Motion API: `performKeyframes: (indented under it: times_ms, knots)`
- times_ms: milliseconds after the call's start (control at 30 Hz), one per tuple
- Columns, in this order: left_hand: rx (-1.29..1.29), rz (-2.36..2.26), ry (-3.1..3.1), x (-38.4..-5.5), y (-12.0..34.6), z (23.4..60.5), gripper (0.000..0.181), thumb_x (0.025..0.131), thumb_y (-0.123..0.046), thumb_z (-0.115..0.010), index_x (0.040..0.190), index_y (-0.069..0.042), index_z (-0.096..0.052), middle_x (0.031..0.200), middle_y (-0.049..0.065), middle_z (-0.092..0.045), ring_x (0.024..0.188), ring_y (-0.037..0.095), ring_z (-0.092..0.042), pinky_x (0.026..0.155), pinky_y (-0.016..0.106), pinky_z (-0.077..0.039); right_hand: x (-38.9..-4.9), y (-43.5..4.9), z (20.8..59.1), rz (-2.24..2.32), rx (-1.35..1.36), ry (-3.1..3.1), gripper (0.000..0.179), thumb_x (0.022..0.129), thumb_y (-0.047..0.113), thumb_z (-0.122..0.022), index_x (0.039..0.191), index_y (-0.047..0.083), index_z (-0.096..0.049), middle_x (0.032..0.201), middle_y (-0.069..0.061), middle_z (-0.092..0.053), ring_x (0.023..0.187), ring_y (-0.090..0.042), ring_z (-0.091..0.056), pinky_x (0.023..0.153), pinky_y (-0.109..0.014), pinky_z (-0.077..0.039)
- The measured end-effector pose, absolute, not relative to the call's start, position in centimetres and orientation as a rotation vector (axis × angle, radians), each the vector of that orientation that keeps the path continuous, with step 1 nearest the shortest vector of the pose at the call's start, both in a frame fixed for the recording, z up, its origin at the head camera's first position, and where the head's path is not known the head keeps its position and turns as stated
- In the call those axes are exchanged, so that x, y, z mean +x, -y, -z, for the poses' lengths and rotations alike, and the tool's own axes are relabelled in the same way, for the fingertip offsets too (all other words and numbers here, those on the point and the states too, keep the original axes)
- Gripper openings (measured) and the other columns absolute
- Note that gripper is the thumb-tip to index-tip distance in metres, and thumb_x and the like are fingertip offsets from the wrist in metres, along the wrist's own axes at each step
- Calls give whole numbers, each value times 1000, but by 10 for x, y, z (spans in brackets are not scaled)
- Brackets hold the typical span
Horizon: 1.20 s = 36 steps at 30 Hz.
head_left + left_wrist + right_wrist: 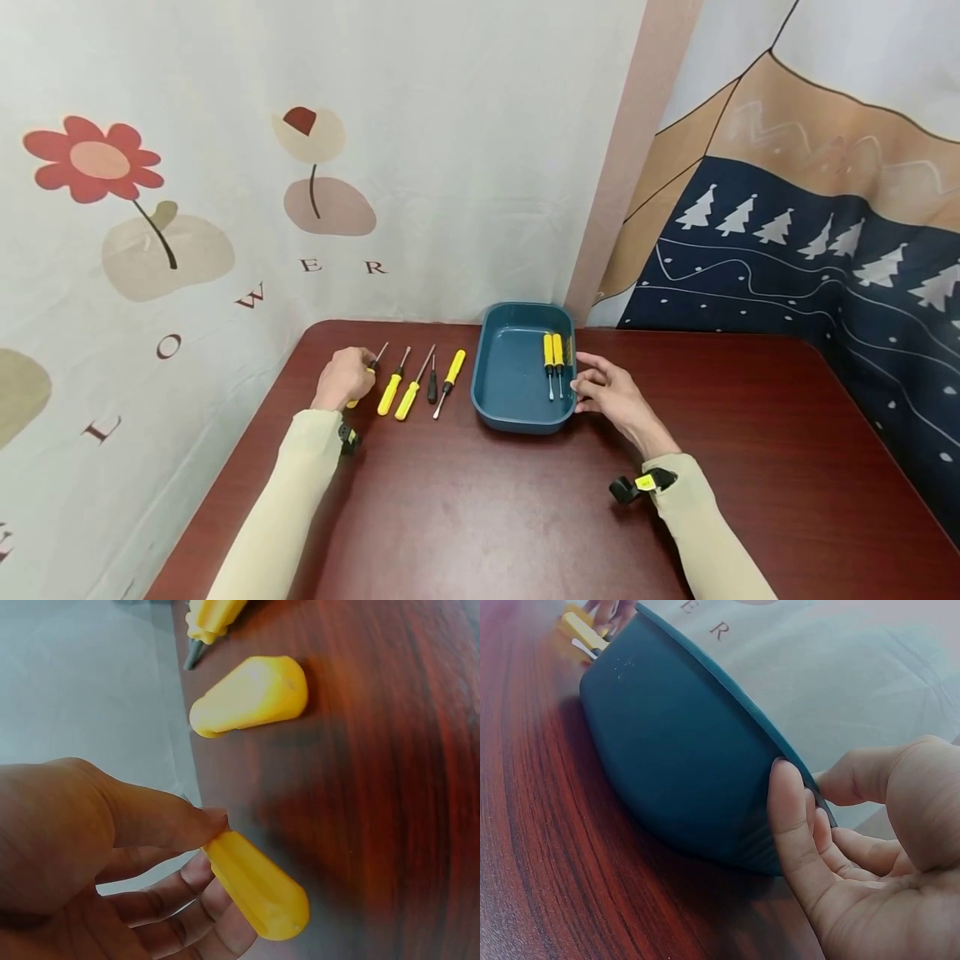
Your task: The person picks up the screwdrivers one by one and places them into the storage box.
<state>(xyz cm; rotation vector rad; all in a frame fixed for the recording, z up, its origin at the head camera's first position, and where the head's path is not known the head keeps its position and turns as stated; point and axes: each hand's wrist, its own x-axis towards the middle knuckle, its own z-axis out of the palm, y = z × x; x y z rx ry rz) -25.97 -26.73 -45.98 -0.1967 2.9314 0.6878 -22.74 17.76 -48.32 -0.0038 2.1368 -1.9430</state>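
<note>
One yellow-handled screwdriver in my left hand, thumb and fingers pinching it, at the far left of the table. Four more screwdrivers lie in a row just right of it: three with yellow handles, one small and black. Right of these, a blue tray; my right hand grips its right rim between thumb and fingers. Two yellow-and-black screwdrivers lie inside, near that wall. Printed cloth hangs beyond.
</note>
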Motion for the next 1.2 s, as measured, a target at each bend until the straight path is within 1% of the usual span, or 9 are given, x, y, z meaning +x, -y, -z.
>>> performKeyframes:
  times_ms: [167,300,367,500,700,833,967,1200]
  knots:
    - [-178,-756,-2930,-258,266,457,37,93,-6,-58,130,0,-65,120,24,-68,93,32,-66,72,39,-53,-228,-177,484,1944,-3,-2140,61,99,2,-59,156,7,-38,100,-8,-61,81,-18,-63,72,-28,-62]
    - [-160,-825,-2922,-257,263,455,37,96,-8,-58,132,0,-64,123,25,-66,102,36,-66,79,43,-55,-227,-178,484,1944,-5,-2138,61,99,2,-59,156,6,-38,100,-8,-61,81,-18,-63,71,-28,-62]
    - [-157,-847,-2920,-256,262,454,37,97,-9,-59,133,0,-64,124,25,-66,105,37,-66,81,45,-56,-227,-178,484,1944,-9,-2138,61,99,2,-59,156,6,-38,101,-9,-61,81,-18,-63,72,-28,-62]
    - [-147,-888,-2916,-254,258,453,38,98,-10,-61,134,0,-63,124,27,-66,108,38,-66,83,46,-57,-227,-177,483,1944,-15,-2134,61,99,2,-59,156,7,-38,102,-11,-61,81,-18,-63,72,-29,-62]
    - [-137,-948,-2924,-253,251,450,40,97,-9,-63,135,0,-62,122,27,-68,101,36,-69,75,39,-58,-227,-178,483,1941,-12,-2132,61,99,2,-59,156,7,-38,102,-10,-60,81,-17,-63,71,-28,-62]
    - [-127,-983,-2936,-253,246,450,40,97,-9,-64,135,1,-63,120,26,-69,99,34,-69,75,38,-57,-227,-178,484,1939,-10,-2133,61,99,3,-59,156,7,-38,102,-10,-60,82,-18,-63,72,-28,-62]
    - [-112,-1025,-2939,-252,243,448,39,97,-10,-65,135,1,-63,118,24,-69,98,33,-68,76,38,-56,-227,-178,484,1942,-15,-2129,61,99,3,-59,156,7,-38,102,-10,-60,82,-18,-62,72,-28,-62]
    - [-132,-1090,-2906,-253,238,446,39,98,-11,-66,135,-1,-63,113,19,-67,90,26,-63,70,30,-50,-226,-178,483,1947,-20,-2132,61,99,1,-59,156,6,-38,100,-8,-60,81,-18,-62,71,-28,-62]
